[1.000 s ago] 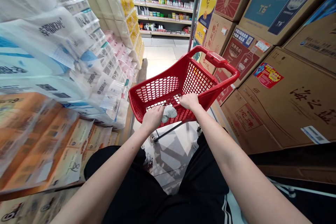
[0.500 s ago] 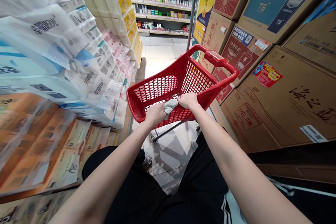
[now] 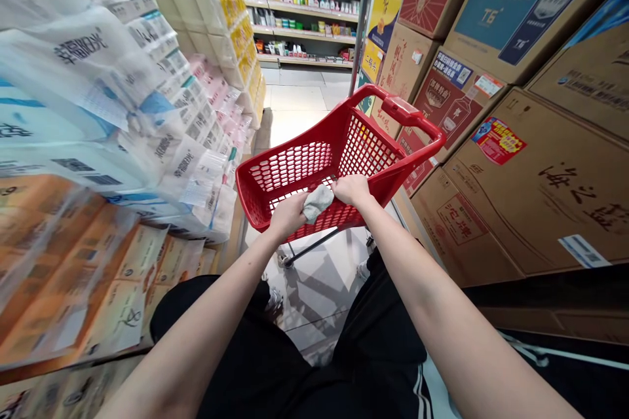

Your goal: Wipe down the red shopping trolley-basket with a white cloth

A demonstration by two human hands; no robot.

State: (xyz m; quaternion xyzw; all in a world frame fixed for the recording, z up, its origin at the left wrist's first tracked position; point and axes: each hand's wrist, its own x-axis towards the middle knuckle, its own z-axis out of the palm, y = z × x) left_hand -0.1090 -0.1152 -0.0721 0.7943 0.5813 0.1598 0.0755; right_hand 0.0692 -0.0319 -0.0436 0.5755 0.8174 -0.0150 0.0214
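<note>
A red plastic shopping cart [image 3: 299, 160] with a mesh basket stands turned sideways in front of my legs. My left hand [image 3: 289, 215] is closed on a crumpled light grey cloth [image 3: 318, 203] at the cart's near rim. Farther right along that same rim, my right hand [image 3: 352, 190] is curled over the edge, its fingers against the cloth's end. Whether its fingertips also pinch the cloth is hidden. No goods show in the part of the basket I can see.
Packs of tissue paper [image 3: 93, 111] are stacked close on the left. Cardboard cartons [image 3: 535, 190] rise on the right. Beyond the cart are a grey post [image 3: 361, 33] and shelves [image 3: 307, 33] of small goods. My legs straddle the tiled floor [image 3: 314, 294].
My left hand and the cloth have shifted slightly left along the rim, and more of the cloth shows. The right hand keeps its place on the cart.
</note>
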